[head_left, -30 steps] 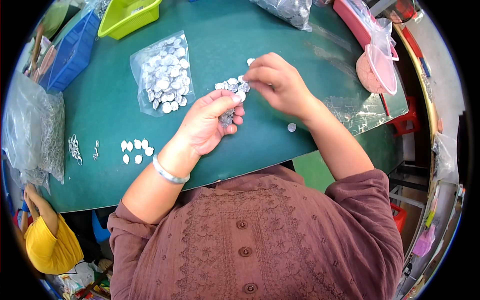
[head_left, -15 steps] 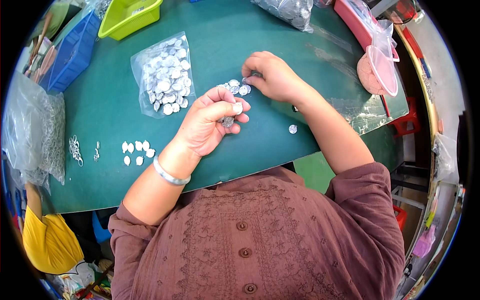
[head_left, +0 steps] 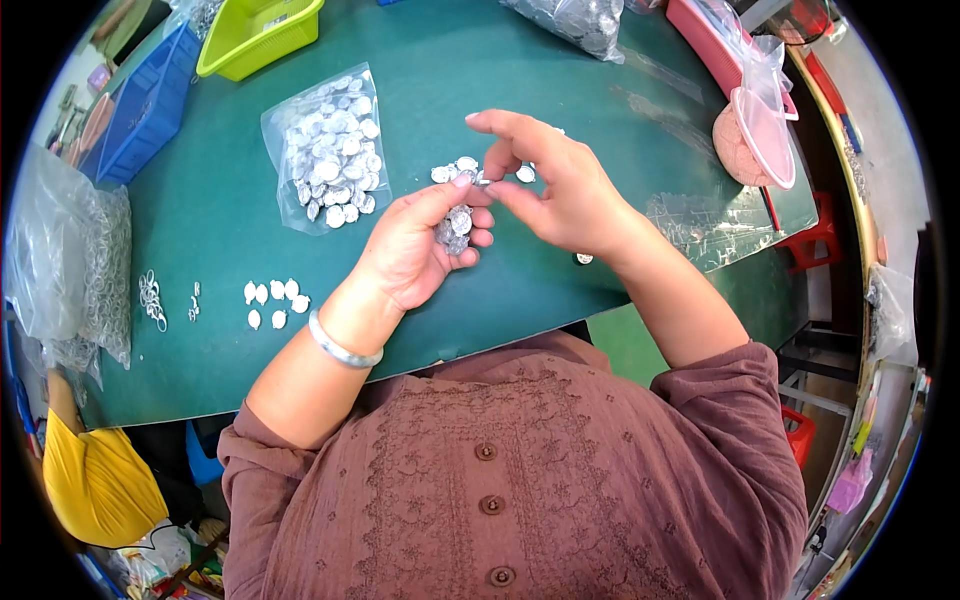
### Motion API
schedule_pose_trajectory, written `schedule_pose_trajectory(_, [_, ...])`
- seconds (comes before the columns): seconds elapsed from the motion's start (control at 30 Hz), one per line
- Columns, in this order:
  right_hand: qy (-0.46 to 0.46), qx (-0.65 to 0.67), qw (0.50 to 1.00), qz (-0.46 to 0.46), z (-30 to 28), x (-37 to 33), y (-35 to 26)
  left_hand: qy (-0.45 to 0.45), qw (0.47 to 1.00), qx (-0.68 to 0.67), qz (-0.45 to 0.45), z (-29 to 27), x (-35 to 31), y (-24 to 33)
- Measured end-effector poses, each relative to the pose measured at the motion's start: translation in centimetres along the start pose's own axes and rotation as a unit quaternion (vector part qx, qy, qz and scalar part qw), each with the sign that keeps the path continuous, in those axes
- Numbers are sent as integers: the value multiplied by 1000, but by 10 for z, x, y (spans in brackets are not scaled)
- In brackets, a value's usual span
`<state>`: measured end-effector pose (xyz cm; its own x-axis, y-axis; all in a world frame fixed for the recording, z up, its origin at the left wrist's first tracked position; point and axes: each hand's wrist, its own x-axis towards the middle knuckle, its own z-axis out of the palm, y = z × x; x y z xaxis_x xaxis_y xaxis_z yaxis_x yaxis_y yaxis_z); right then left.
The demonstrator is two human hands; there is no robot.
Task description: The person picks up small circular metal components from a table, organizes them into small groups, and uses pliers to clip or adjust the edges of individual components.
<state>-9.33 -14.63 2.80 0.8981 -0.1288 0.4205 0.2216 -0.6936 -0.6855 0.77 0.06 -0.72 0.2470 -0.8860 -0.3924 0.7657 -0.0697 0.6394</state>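
Observation:
My left hand is curled around several silver disc charms, which lie in its fingers. At its thumb tip, my right hand pinches a small silver piece, seemingly one more such charm, seen edge-on. The right index finger stretches out above the pinch. Just beyond the hands, loose charms lie on the green table, partly hidden by the fingers. Another charm shows beside my right wrist. To the left, a clear plastic bag full of the same charms lies flat.
Several charms lie in a small group at left, near metal rings and a large bag of rings. Blue and lime-green baskets stand at the far left, a pink basket at right. A yellow-sleeved person sits at left.
My right hand has come back from the loose charms to my left fingertips with a small piece. The left hand's fingers have opened a little, showing more of the charms in it.

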Motion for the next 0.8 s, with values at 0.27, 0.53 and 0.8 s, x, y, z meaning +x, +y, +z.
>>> schedule_pose_trajectory(0.27, [-5, 3, 997, -81, 2, -3, 2, -4, 1000, -20, 9, 5, -2, -1])
schedule_pose_trajectory(0.53, [-15, -164, 986, 3, -1, -3, 38, 27, 999, -3, 39, 2, -2, 2])
schedule_pose_trajectory(0.8, [-77, -218, 973, 10, 6, 1, 38, 44, 998, -15, 50, 1, 0, 1])
